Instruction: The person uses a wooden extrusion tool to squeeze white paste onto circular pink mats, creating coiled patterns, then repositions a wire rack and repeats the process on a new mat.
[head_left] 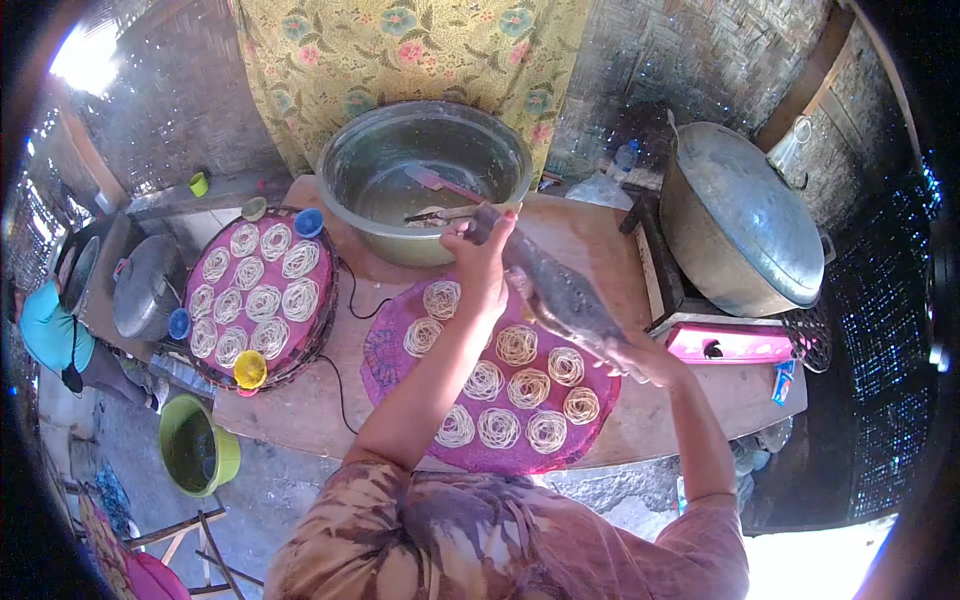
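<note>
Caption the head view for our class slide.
Left hand holds a long dark tool, right hand at its end, over pale coils on magenta sheet.

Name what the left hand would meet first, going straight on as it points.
Beyond the dark elongated thing it holds, the left hand would probably meet the large basin first, at its right rim; depth is unclear, so it might pass above.

The shirt [520, 550] is tie-dyed in brown, cream and dusky purple. Its left sleeve [335, 505] shows streaks of cream.
</note>
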